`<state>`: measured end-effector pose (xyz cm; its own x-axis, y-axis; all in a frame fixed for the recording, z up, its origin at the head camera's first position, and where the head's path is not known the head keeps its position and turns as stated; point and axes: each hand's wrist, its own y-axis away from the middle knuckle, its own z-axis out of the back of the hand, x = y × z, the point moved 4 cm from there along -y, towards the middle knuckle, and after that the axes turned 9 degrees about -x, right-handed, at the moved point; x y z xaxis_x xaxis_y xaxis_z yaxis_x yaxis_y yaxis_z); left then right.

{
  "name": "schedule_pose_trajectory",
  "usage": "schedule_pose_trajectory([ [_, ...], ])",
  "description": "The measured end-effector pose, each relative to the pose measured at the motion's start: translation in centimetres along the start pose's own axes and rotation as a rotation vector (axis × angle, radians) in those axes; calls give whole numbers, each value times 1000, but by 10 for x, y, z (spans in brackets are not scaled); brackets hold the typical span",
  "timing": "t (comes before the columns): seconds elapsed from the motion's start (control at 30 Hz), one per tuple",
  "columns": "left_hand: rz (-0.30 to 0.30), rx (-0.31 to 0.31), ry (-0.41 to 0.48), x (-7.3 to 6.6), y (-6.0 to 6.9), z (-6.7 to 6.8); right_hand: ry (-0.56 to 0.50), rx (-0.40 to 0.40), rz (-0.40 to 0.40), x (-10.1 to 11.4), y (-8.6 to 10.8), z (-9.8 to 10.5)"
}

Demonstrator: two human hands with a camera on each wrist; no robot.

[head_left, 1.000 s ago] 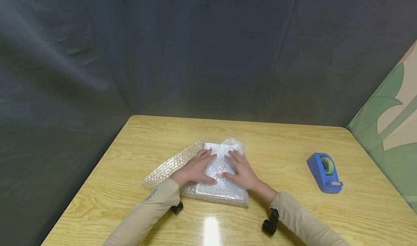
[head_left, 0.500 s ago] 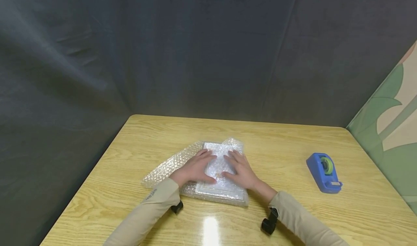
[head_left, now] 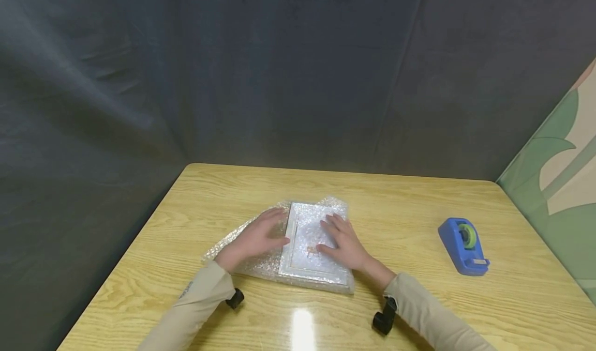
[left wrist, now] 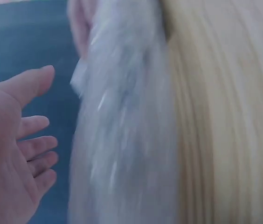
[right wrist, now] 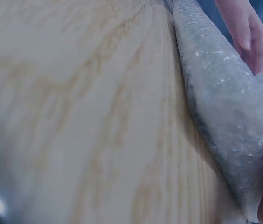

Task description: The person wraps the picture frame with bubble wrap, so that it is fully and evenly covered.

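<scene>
A flat, pale picture frame [head_left: 304, 265] lies inside bubble wrap [head_left: 265, 263] at the middle of the table, and a loose sheet of the wrap spreads out to its left. My right hand [head_left: 345, 243] rests on the frame's right half with fingers spread. Over the loose wrap, just left of the frame, is my left hand [head_left: 255, 240], its fingers extended and holding nothing. The left wrist view shows this left hand [left wrist: 10, 144] apart from the wrapped bundle [left wrist: 127, 116]. In the right wrist view the bubble wrap [right wrist: 229, 93] hides most of the right hand.
A blue tape dispenser [head_left: 463, 247] with a green roll stands toward the table's right side. The wooden table [head_left: 396, 206] meets a dark curtain [head_left: 298, 72] at the back and left. A patterned panel [head_left: 563, 185] borders the right.
My left hand has come off the picture frame and moved left over the loose bubble wrap, uncovering the frame's left border. The right hand stays in place on the frame.
</scene>
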<state>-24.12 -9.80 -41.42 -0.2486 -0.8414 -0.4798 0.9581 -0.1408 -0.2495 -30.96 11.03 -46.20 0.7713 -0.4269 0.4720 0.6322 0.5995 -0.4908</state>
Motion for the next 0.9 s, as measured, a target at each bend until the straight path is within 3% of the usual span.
schedule_pose_trajectory([
  [0.2, 179, -28, 86, 37, 38, 37, -9, 3, -15, 0, 0, -1],
  [0.43, 329, 6, 83, 80, 78, 61, -11, 1, -16, 0, 0, 0],
  [0.53, 360, 20, 137, 92, 89, 67, -11, 1, -19, 0, 0, 1],
  [0.73, 415, 87, 342, 109, 101, 67, -10, 7, -28, -1, 1, 0],
  [0.9, 460, 113, 494, 111, 105, 65, -10, 9, -22, -1, 1, -1],
])
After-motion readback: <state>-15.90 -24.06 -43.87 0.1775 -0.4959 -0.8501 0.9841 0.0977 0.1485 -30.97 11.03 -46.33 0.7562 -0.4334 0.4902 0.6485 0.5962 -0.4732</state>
